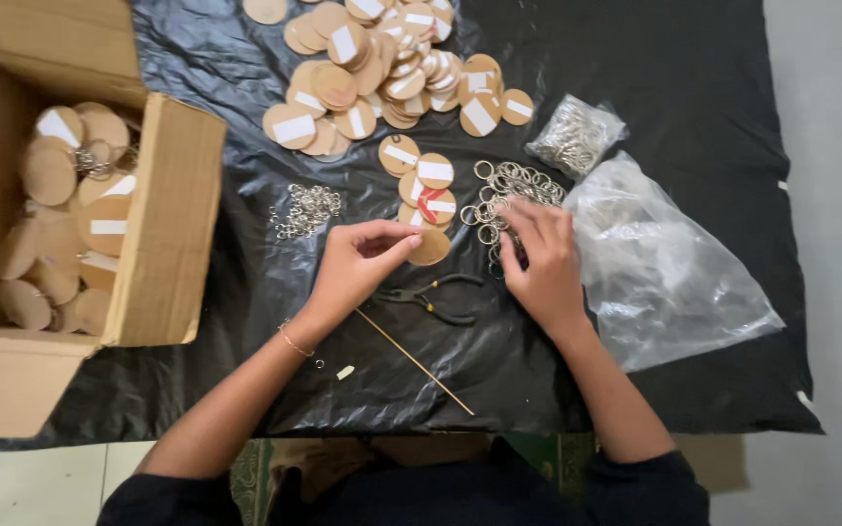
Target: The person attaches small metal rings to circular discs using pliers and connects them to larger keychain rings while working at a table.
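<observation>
The left hand (358,268) pinched a round, flat wooden disc (431,246) near the middle of the black plastic-covered counter (694,78). The right hand (541,263) rested fingers-down on a pile of silver metal key rings (509,185), apparently gripping one. Black pliers (436,297) lay between both hands.

Matt pale wooden discs (382,58) and shiny metal rings (509,190) lie on glossy, crinkled black plastic sheeting (694,88), beside a rough brown cardboard box (163,214) at left and a clear plastic bag (665,263) at right.
</observation>
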